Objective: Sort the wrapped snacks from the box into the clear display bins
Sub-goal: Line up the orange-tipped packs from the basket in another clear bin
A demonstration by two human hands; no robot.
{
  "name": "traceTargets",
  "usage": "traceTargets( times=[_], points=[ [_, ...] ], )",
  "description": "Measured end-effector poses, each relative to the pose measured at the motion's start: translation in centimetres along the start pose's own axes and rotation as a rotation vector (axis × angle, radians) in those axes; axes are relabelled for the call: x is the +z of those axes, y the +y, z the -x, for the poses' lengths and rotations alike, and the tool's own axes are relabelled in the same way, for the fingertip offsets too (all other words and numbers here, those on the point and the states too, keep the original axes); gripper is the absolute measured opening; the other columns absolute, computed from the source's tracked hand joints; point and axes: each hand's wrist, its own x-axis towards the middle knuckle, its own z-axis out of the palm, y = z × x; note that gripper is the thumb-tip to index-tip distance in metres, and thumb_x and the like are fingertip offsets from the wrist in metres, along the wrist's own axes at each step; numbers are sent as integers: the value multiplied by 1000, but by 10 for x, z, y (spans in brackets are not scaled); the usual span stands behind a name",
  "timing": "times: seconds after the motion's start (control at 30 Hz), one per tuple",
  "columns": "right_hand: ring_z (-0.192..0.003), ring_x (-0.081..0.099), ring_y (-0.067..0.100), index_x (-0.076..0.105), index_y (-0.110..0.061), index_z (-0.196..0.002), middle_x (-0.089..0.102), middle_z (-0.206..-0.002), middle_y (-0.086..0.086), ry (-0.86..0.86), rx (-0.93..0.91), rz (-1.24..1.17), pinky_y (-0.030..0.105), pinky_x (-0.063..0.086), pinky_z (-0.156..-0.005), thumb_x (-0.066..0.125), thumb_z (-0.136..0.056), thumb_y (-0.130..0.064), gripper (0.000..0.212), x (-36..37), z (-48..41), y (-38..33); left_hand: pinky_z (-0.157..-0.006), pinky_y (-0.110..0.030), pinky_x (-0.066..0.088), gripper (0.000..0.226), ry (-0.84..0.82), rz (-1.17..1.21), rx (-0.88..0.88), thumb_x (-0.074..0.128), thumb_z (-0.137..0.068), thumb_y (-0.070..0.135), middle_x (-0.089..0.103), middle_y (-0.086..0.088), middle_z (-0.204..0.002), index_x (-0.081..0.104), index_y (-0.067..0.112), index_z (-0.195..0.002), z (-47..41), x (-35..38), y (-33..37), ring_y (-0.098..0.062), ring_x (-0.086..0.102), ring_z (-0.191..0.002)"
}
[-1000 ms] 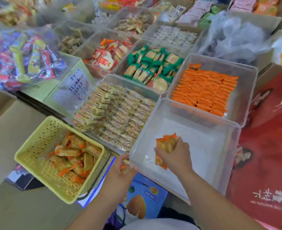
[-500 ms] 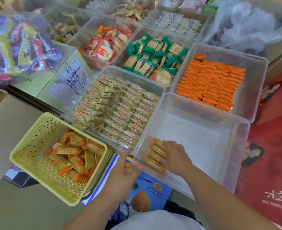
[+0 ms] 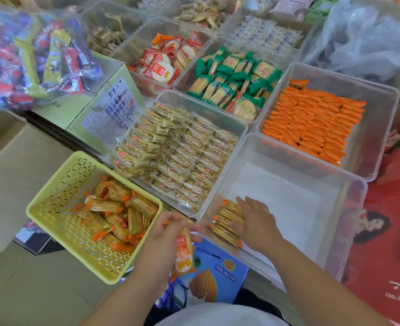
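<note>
A yellow-green basket (image 3: pixel 53 209) at the lower left holds several orange-ended cracker packs (image 3: pixel 114 215). To its right stands a clear bin (image 3: pixel 311 171) with a white bottom. A short row of the same packs (image 3: pixel 227 220) stands on edge in the bin's near left corner. My right hand (image 3: pixel 256 223) lies inside the bin with its fingers flat against that row. My left hand (image 3: pixel 166 234) hovers between the basket and the bin, pinching one orange snack pack (image 3: pixel 184 254) that hangs down from its fingers.
Other clear bins lie beyond: pale yellow packs (image 3: pixel 182 156), orange packs (image 3: pixel 311 123), green packs (image 3: pixel 231 83), red-and-white packs (image 3: pixel 166 62). A blue almond-drink carton (image 3: pixel 215 276) sits below my hands, cardboard (image 3: pixel 6 184) at left, a red bag (image 3: pixel 387 255) at right.
My right hand lowered its handful of packs into the bin's near left corner and now lies flat on them. My left hand has lifted one pack into view.
</note>
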Motion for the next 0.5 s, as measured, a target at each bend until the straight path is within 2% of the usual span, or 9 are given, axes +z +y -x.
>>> traceTargets(
  times=[0.07,0.13,0.2,0.27,0.37,0.43,0.5],
  points=[
    [-140,34,23,40,-28,-151,41,-153,0,144,-66,-159,38,32,-111,55,-98,-51,60,-13,17,-16,-52,-38,57,9,-13,51,-7,51,-104,22,78,-10,-101,54,22,-95,-4,7,6,-21,73,-73],
    [-122,53,13,60,-29,-132,60,-129,-9,159,-110,-457,26,42,-96,58,-97,-49,41,-29,38,-37,-54,-38,54,17,21,51,7,55,-101,28,76,-7,-94,57,27,-85,-9,15,9,-20,66,-64],
    [-105,66,8,68,-28,-118,71,-111,-11,-54,-121,-869,24,49,-84,59,-93,-51,35,-44,59,-58,-58,-39,52,14,55,-12,51,59,-94,37,65,-5,-77,57,25,-87,-14,25,11,-20,60,-62],
    [-94,72,18,67,-19,-120,74,-105,1,-230,-131,-1130,31,57,-76,63,-92,-38,34,-51,73,-69,-56,-37,51,16,20,-55,107,59,-99,36,61,-2,-69,57,24,-88,-18,34,11,-17,60,-60],
    [-84,70,22,66,-10,-117,71,-93,11,-232,-115,-1200,34,59,-70,64,-98,-9,19,-50,79,-71,-61,-39,52,19,-44,-260,207,61,-102,31,64,1,-72,60,33,-83,-25,44,6,-15,61,-64],
    [-85,71,24,67,-3,-109,71,-95,15,-238,-53,-1280,34,59,-71,61,-97,-1,14,-48,75,-63,-63,-27,54,14,-45,-341,269,64,-99,32,67,7,-82,62,41,-88,-27,47,1,-8,63,-71],
    [-83,70,23,71,-10,-103,72,-98,19,-133,25,-1219,34,58,-70,62,-95,-4,13,-49,64,-49,-70,-16,49,11,-13,-503,334,63,-99,36,64,12,-104,61,45,-105,-28,43,-5,-1,60,-89]
  ],
)
